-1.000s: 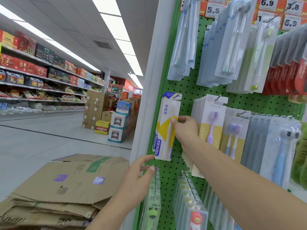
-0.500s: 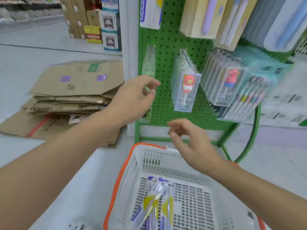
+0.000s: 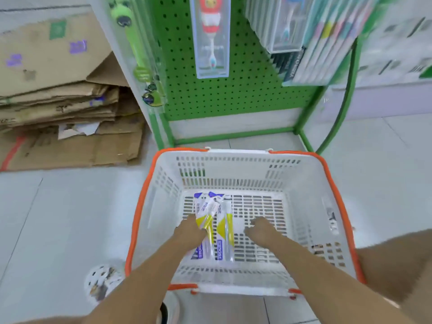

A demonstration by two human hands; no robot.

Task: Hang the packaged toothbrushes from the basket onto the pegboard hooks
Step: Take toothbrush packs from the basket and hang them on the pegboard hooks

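A white basket (image 3: 306,202) with orange handles stands on the floor below the green pegboard (image 3: 236,94). Two packaged toothbrushes, white with yellow and blue print, lie side by side on its floor: the left one (image 3: 205,212) and the right one (image 3: 225,230). My left hand (image 3: 189,233) is down in the basket, with its fingers closed around the left pack's edge, and the pack overlaps the fingertips. My right hand (image 3: 261,229) rests just right of the packs with its fingertips on the basket floor, holding nothing.
Children's toothbrush packs hang low on the pegboard: a red one (image 3: 211,36), a green one (image 3: 138,45) and clear boxes (image 3: 287,24). Flattened cardboard (image 3: 58,101) is stacked on the floor to the left. A round floor drain (image 3: 102,280) sits near the basket's front left corner.
My view has dropped from the pegboard to the basket. Both hands left the hung pack and went down into the basket, and the left one now grips a pack.
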